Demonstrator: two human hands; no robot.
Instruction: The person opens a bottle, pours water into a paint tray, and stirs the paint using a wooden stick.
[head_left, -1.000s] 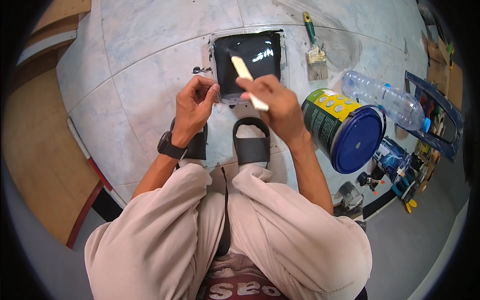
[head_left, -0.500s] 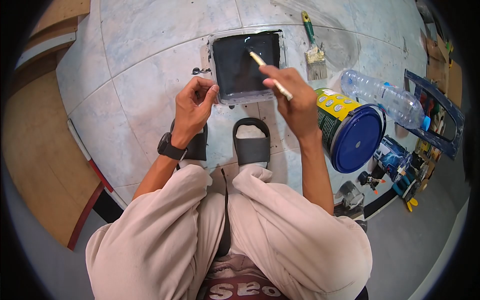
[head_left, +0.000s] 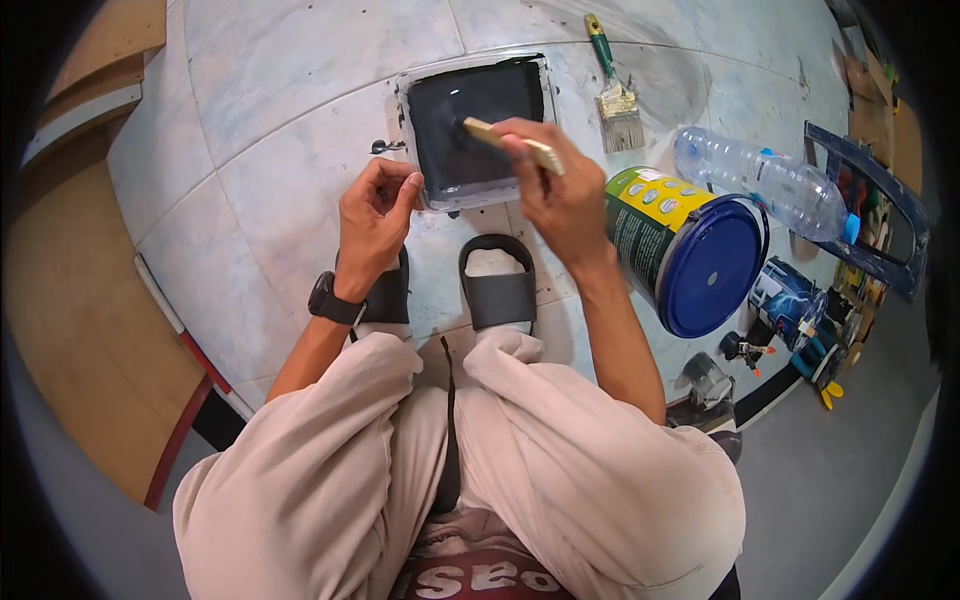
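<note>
The pale stick (head_left: 490,133) has shifted left over the tray (head_left: 484,199) of black liquid, gripped by the right hand (head_left: 566,190); the left hand's (head_left: 375,222) fingers are closed at the tray's left edge.

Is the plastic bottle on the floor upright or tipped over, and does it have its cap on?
Tipped over, cap on: the bottle lies on its side beside the bucket, its blue cap at the neck.

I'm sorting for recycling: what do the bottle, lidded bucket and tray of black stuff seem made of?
Bottle: clear, glossy plastic; its walls are see-through with highlights. Bucket: probably plastic, with a smooth, satiny blue lid. Tray: likely clear plastic, from its shiny, see-through rim.
</note>
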